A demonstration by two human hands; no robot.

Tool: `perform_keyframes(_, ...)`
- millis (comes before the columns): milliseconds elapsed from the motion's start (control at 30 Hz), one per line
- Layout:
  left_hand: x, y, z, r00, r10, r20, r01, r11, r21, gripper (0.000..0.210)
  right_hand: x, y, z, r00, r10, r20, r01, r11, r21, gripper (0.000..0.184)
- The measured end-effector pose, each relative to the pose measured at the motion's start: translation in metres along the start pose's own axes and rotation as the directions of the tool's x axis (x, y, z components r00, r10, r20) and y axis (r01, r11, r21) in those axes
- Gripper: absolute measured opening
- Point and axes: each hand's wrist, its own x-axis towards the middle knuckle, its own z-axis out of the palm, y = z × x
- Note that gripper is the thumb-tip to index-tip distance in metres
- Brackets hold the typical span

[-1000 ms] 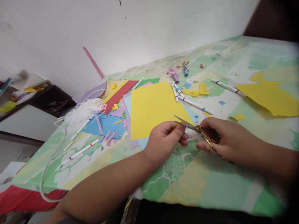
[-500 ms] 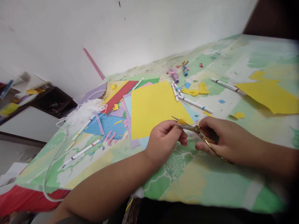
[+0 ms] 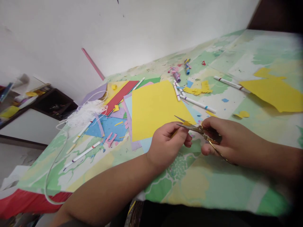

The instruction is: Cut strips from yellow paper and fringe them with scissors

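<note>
Moved only slightly since half a second ago, with more yellow now visible between thumb and forefinger of the left hand. Pinches a small yellow scrap there, thumb and forefinger pressed together on it, other fingers curled beneath. Grips the scissors in the right hand, fingers closed around the gold handles, exact placing in the loops impossible to make out. Points the blades leftward, apart at the tips, with the scrap between them, right at the left fingertips. Holds both hands over the near part of the patterned tablecloth, just in front of a large yellow sheet. Past the sheet's right edge, white markers, fringed yellow paper, and farther back a purple paper roll and a blue paper roll. To the left, a red strip, a tangle of white string, and a blue sheet with small paper pieces on it. Far to the right, a second yellow sheet, unevenly cut, with another marker at its corner.
</note>
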Motion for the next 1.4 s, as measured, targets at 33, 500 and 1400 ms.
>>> perform_keyframes(33,0.000,0.000,0.000,1.000,0.005,-0.004,-0.005,1.000,0.016,0.015,0.000,-0.001,-0.001,1.000,0.011,0.009,-0.011,1.000,-0.004,0.033)
perform_keyframes(500,-0.001,0.006,0.001,0.999,-0.035,0.006,0.035,0.999,0.024,0.019,0.003,0.005,0.005,0.997,0.008,-0.078,-0.012,0.999,-0.053,0.036)
perform_keyframes(1400,0.001,0.006,0.004,0.995,-0.094,-0.035,0.090,0.991,-0.102,0.020,0.003,0.007,0.005,0.990,-0.043,-0.131,0.027,0.993,-0.117,0.033)
